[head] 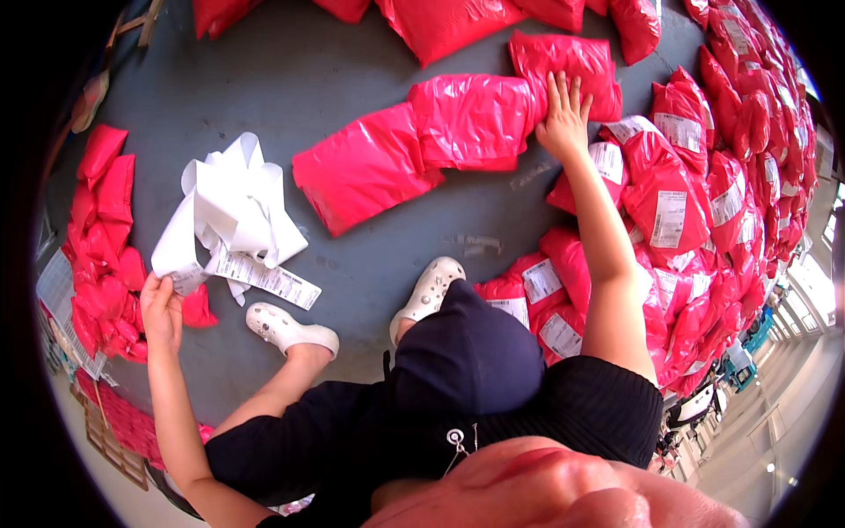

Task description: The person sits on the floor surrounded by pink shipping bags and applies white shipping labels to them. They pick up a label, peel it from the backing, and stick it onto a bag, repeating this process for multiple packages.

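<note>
Between the thumb and fingers of my left hand (162, 310) is the end of a long strip of printed labels (237, 198). The strip lies loosely folded in a white heap on the grey floor, and a printed stretch of it reaches toward my left shoe. My right hand (566, 122) rests flat, fingers spread, on a red plastic mailer bag (564, 63). Two more red bags, the middle one (472, 122) and the left one (366, 165), overlap it in a slanting row. No label shows on the upper faces of these three.
A tall heap of labelled red bags (673, 211) rises at my right. Smaller red bags (109, 264) are piled at far left, beside a wooden pallet (112, 435). More red bags (449, 23) lie ahead. My white clogs (290, 329) stand on the floor (317, 79).
</note>
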### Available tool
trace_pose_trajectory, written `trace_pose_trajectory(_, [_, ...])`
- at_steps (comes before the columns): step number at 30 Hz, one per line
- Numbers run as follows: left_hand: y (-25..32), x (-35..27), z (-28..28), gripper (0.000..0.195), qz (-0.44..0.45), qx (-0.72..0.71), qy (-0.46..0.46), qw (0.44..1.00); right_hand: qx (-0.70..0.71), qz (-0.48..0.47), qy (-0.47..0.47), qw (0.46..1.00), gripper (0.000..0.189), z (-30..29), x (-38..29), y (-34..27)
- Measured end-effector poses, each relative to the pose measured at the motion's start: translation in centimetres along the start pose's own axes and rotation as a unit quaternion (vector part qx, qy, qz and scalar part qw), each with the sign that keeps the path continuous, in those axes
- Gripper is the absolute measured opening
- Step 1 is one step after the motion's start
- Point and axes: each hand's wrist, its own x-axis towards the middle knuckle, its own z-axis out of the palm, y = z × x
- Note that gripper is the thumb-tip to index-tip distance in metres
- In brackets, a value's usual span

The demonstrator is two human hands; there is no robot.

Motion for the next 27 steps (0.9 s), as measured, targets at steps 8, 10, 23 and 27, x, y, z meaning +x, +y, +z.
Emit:
trace_pose_trajectory(8, [2.7, 0.7, 1.7, 0.032, 0.041, 0.005, -0.018, 0.999, 0.019, 0.053, -0.063, 0.996, 0.072, -2.5, 6.0, -1.3])
trace_pose_trajectory(10, [3.1, 0.6, 1.0, 0.029, 0.054, 0.009, -0.041, 0.998, 0.160, -0.002, -0.020, 0.987, 0.073, -4.2, 5.9, -4.4])
trace_pose_trajectory(23, [0.7, -3.0, -8.2, 0.020, 0.053, 0.019, -0.079, 0.995, 0.063, -0.296, -0.001, 0.953, 0.083, -0.8, -0.5, -27.8])
trace_pose_trajectory(27, [-1.8, -4.9, -11.4, 0.021, 0.037, -0.028, -0.039, 0.998, 0.005, -0.233, 0.065, 0.970, 0.075, -1.6, 7.6, -32.8])
